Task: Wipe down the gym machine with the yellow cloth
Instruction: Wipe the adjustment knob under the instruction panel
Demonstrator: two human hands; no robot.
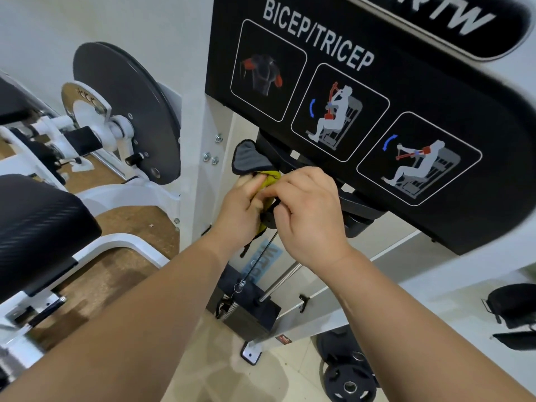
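The gym machine's black placard (362,111), marked BICEP/TRICEP, fills the upper right. Just below its lower edge, both my hands are bunched on the yellow cloth (271,178), whose grey, black-edged side (246,158) sticks up to the left. My left hand (243,210) grips the cloth from the left. My right hand (307,210) pinches it from the right, thumb and forefinger together. Most of the yellow is hidden between my hands. The cloth sits against the black bracket (356,204) under the placard.
The white upright post (200,169) stands left of my hands. A weight stack (246,311) with cable and guide rod lies below. A black pulley disc (127,111) and black seat pad (37,221) are on the left. Weight plates (348,378) lie on the floor.
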